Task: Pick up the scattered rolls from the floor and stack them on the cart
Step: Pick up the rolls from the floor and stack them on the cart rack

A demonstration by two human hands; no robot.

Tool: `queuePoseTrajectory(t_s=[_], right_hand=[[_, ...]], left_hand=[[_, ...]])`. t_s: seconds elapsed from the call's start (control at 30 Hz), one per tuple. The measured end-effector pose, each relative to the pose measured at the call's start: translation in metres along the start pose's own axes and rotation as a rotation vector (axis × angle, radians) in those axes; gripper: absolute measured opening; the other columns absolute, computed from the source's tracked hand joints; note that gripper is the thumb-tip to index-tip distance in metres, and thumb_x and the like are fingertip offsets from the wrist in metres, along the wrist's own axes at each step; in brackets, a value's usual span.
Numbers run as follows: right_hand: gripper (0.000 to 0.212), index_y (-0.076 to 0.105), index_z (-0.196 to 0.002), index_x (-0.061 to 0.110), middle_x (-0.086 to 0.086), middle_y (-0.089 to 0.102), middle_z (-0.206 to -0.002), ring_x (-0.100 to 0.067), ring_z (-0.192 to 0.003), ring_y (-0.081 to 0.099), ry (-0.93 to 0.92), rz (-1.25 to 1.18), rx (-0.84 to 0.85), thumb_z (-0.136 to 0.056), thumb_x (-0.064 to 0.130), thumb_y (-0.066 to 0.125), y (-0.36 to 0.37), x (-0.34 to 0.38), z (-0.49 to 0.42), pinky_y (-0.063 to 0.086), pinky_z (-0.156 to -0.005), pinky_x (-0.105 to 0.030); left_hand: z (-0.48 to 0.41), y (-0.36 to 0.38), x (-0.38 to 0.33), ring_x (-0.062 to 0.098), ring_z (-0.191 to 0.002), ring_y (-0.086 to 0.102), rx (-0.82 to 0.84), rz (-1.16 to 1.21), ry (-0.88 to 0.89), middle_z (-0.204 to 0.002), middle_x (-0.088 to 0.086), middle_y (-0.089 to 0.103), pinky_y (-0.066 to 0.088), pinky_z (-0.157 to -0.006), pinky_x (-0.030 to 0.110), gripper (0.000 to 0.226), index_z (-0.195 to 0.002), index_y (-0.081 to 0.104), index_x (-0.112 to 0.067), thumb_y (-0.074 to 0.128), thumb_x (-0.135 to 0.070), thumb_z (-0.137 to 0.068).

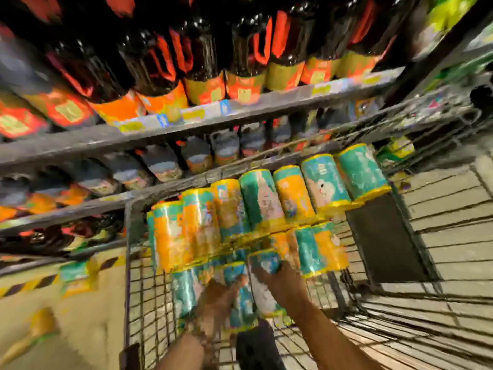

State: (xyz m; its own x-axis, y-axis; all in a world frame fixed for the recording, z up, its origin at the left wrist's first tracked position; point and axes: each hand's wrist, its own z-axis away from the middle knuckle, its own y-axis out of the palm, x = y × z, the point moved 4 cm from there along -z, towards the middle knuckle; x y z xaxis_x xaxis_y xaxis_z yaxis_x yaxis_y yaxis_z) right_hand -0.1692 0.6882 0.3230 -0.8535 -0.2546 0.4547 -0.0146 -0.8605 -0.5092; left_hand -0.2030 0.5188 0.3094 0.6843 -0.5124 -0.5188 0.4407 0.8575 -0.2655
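My left hand [216, 299] and right hand [284, 283] are reaching side by side into the wire cart [127, 276]. Each seems to be wrapping around a roll of its own, though the blur is hiding exactly how the fingers lie. The left is holding a teal roll [238, 303] and the right a paler roll [262, 287]; the two are nearly touching and pointing the same way as the ones already loaded. I am bringing them in lengthways like this, I judge, so they bed down parallel against the stacked rolls [261, 198], which are lying in neat rows along the cart's far wall. A shorter row is sitting in front of them, and my pair is heading for its open end. Keeping every roll aligned is what is stopping the pile from rolling apart on the mesh. Beyond the cart, shelves [240, 105] are carrying dark bottles [202, 57]. Down on the floor [88, 316] to the left, what looks like a stray roll [76, 272] is lying by the striped tape, so the gathering is not finished.
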Motion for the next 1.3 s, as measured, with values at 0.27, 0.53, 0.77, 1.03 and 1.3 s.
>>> queuePoseTrajectory(t_s=[0.27, 0.53, 0.77, 1.03, 1.3], right_hand=[[0.050, 0.059, -0.109, 0.005, -0.016, 0.064, -0.097, -0.032, -0.089, 0.063, -0.162, 0.032, -0.121, -0.067, 0.032, 0.066, 0.026, -0.012, -0.027, 0.049, -0.070, -0.036], [0.060, 0.047, -0.130, 0.009, -0.013, 0.053, -0.125, -0.032, -0.113, 0.054, -0.187, 0.053, -0.055, -0.075, 0.012, 0.071, 0.024, -0.001, -0.017, 0.046, -0.091, -0.037], [0.053, 0.046, -0.131, 0.010, -0.008, 0.056, -0.120, -0.027, -0.105, 0.058, -0.340, -0.037, 0.003, -0.082, 0.008, 0.064, 0.028, 0.031, 0.041, 0.050, -0.089, -0.040], [0.028, 0.057, -0.105, 0.016, 0.003, 0.059, -0.088, 0.013, -0.068, 0.058, -0.570, -0.074, 0.102, -0.081, 0.004, 0.063, 0.123, 0.113, 0.140, 0.034, -0.060, 0.007], [0.029, 0.056, -0.097, 0.024, 0.009, 0.059, -0.086, 0.004, -0.071, 0.058, -0.730, 0.103, 0.336, -0.082, 0.001, 0.063, 0.319, 0.213, 0.226, 0.038, -0.063, 0.003]], left_hand=[[-0.031, 0.005, 0.013, 0.023, -0.093, 0.057, -0.172, 0.087, 0.124, -0.093, 0.005, 0.060, 0.047, -0.080, 0.037, 0.045, -0.098, 0.051, -0.024, 0.079, -0.014, -0.064], [-0.012, 0.000, 0.020, 0.027, -0.113, 0.056, -0.199, 0.185, 0.038, -0.121, 0.005, 0.056, 0.045, -0.079, 0.023, 0.050, -0.125, 0.049, -0.005, 0.069, -0.006, -0.079], [0.036, -0.044, 0.017, 0.001, -0.072, 0.064, -0.238, 0.389, 0.086, -0.083, -0.009, 0.067, 0.050, -0.059, 0.009, 0.033, -0.103, 0.053, -0.016, 0.056, 0.011, -0.083], [0.094, -0.164, 0.054, 0.012, -0.079, 0.061, -0.301, 0.592, 0.180, -0.100, -0.004, 0.062, 0.049, -0.063, 0.018, 0.049, -0.100, 0.055, -0.030, 0.070, -0.029, -0.053], [0.106, -0.365, 0.166, 0.011, -0.074, 0.059, -0.390, 0.771, 0.186, -0.103, 0.008, 0.061, 0.048, -0.055, 0.009, 0.040, -0.114, 0.054, -0.011, 0.061, 0.010, -0.080]])
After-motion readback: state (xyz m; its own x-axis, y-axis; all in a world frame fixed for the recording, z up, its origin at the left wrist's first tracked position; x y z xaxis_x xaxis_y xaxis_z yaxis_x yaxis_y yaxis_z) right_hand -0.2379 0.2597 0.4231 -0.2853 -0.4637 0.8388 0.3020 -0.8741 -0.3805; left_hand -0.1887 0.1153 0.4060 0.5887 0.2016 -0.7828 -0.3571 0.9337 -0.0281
